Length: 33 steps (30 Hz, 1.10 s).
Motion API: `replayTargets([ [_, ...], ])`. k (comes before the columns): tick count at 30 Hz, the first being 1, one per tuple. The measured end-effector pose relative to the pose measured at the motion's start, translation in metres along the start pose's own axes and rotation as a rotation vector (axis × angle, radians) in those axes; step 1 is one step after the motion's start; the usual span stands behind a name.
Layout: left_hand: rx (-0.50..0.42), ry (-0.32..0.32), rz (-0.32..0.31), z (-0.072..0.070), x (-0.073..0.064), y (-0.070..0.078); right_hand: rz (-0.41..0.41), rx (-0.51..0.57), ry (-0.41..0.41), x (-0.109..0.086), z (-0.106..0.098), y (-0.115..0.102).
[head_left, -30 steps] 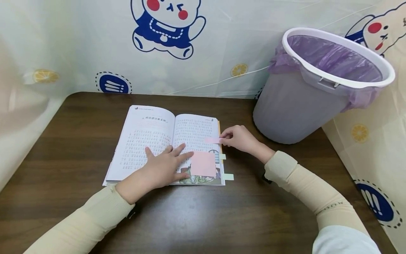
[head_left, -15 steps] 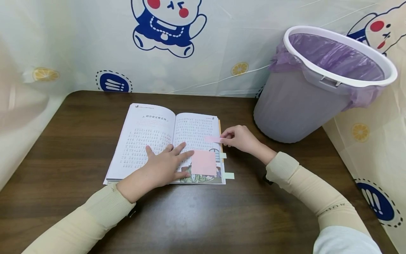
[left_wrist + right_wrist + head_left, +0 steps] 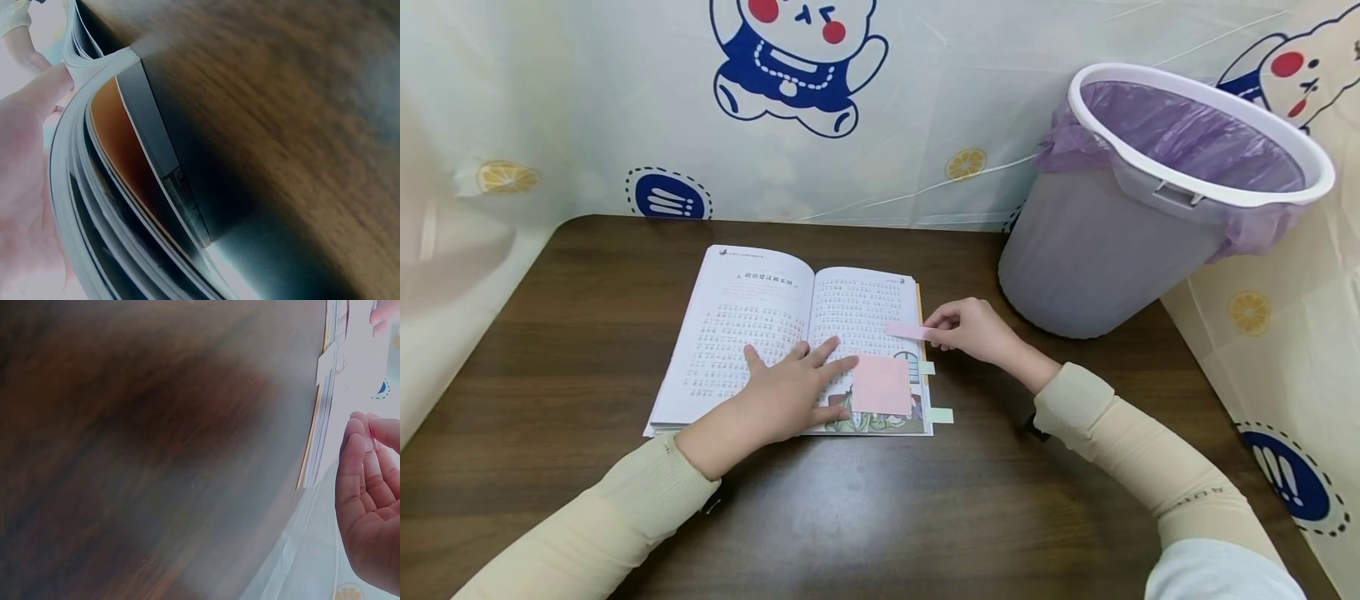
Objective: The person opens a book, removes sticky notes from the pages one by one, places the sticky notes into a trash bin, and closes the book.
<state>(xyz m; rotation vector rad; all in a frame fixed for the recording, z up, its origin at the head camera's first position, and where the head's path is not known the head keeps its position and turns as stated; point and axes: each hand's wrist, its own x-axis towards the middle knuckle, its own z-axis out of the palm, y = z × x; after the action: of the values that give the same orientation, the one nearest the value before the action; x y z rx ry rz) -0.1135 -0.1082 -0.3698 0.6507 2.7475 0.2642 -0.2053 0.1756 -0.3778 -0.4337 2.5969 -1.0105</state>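
Note:
An open book with printed pages lies on the table. My left hand rests across its lower middle with fingers spread, holding the pages flat. In the left wrist view the curved page edges show beneath the left hand. A pink square sticky note is on the right page, at the left fingertips. My right hand is at the book's right edge and pinches a narrow pink sticky strip between thumb and fingers. The strip's other end lies over the right page.
Two pale green tabs stick out of the book's right edge below the right hand. A grey trash bin with a purple liner stands behind to the right. A patterned curtain hangs along the back of the wooden table.
My right hand has shifted very slightly to the right, still pinching the pink strip. The left hand and the book have stayed in place.

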Motion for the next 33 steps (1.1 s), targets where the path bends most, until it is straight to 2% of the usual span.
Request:
replayTargets([
  [16, 0.003, -0.004, -0.002, 0.000, 0.000, 0.001, -0.016, 0.021, 0.039, -0.006, -0.010, 0.001],
  [33, 0.017, 0.001, -0.002, 0.003, 0.001, 0.001, -0.083, -0.067, 0.146, -0.017, -0.038, -0.002],
])
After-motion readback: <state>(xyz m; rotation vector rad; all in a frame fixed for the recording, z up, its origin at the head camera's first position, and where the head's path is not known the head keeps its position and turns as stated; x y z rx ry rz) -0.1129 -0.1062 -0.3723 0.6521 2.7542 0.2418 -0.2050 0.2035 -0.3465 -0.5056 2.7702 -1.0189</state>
